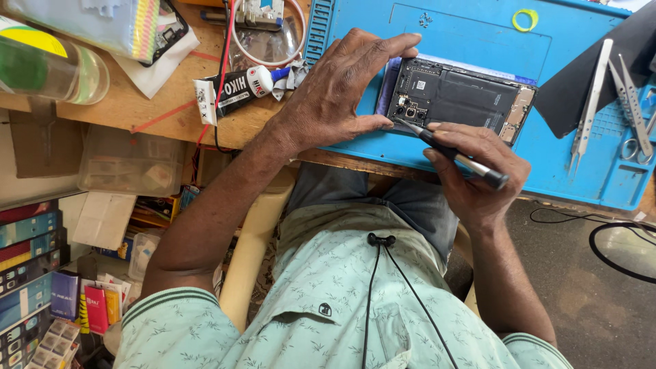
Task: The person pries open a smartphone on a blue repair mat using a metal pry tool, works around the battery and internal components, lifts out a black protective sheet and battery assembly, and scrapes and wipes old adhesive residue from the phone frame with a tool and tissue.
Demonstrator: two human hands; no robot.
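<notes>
An opened smartphone [459,96] lies back-up on a blue work mat [471,34], its dark circuit board and battery exposed. My left hand [342,89] grips the phone's left end, thumb along its near edge and fingers over the far edge. My right hand [475,174] holds a thin black screwdriver [454,156] like a pen. Its tip touches the phone's near-left corner beside the camera module.
White tweezers [593,96], metal tweezers and scissors [634,116] lie on the mat's right side. A black glue tube [236,89] and a clear bottle [55,65] sit on the wooden bench at left. Boxes and packets fill shelves at lower left. A yellow ring [525,19] rests on the mat.
</notes>
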